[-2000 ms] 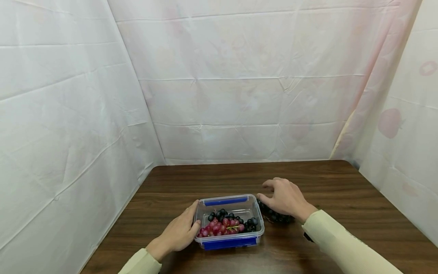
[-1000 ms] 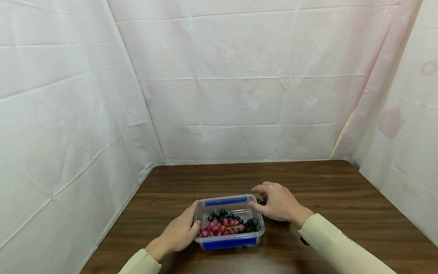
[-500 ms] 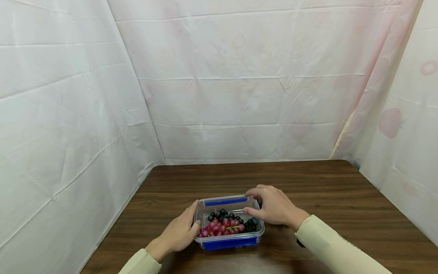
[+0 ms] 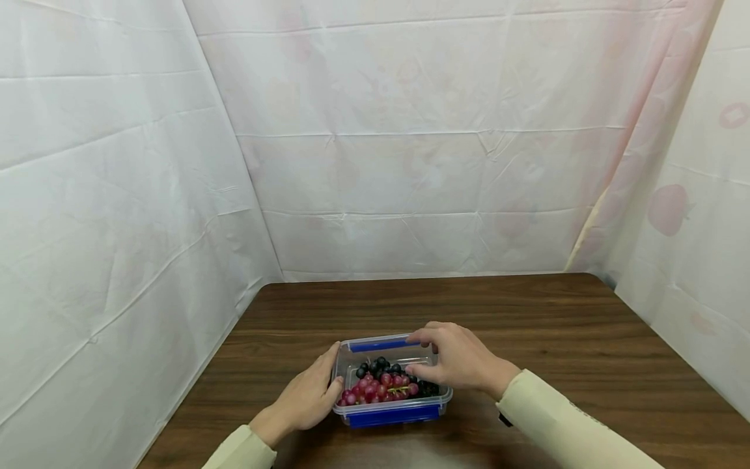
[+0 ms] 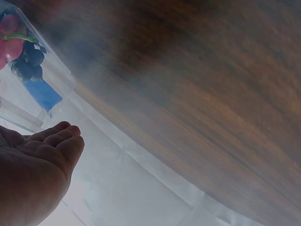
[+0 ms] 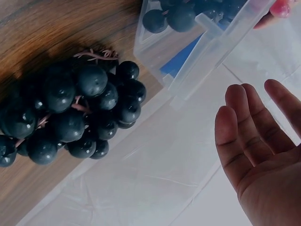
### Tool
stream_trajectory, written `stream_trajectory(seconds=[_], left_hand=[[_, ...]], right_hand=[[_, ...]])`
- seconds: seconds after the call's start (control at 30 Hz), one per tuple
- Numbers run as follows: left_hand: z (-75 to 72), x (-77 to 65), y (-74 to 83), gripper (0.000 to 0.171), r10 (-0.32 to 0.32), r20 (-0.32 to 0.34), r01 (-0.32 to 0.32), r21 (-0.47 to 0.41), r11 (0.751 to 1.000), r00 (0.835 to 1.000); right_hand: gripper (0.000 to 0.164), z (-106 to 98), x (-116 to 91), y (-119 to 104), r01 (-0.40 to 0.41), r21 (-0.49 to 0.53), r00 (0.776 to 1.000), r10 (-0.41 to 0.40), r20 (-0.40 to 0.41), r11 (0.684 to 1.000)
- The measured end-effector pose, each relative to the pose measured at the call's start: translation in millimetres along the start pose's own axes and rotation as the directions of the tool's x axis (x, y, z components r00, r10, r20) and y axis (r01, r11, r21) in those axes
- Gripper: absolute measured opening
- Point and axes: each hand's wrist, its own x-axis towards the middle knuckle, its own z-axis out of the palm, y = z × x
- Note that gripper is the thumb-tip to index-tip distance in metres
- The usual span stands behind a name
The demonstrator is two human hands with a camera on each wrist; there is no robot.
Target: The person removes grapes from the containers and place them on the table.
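Note:
A clear plastic food container (image 4: pixel 351 410) with blue clips stands on the table without a lid over it. Inside lie red grapes (image 4: pixel 375 389) and black grapes (image 4: pixel 376 368). My left hand (image 4: pixel 306 395) rests against the container's left side, its fingers straight. Over the container's right rim hovers my right hand (image 4: pixel 459 359), fingers loosely bent and nothing between them. A bunch of black grapes (image 6: pixel 70 115) lies on the table right of the container in the right wrist view; in the head view my right hand hides it.
The dark wooden table (image 4: pixel 527 319) has rounded far corners. White sheeting (image 4: pixel 375 195) hangs behind it and along both sides.
My right hand has moved left, from above the black grape bunch to over the container's right rim. The left hand and the container have stayed still.

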Motion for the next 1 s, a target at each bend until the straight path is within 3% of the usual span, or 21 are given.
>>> stream_trajectory(seconds=[1.0], left_hand=[[-0.9,0.0,0.9,0.067,-0.002,0.005,0.002,-0.007,1.000,1.000]], right_hand=[[0.037,15,8,-21,0.103,0.066,0.988,-0.110,0.107,0.992]])
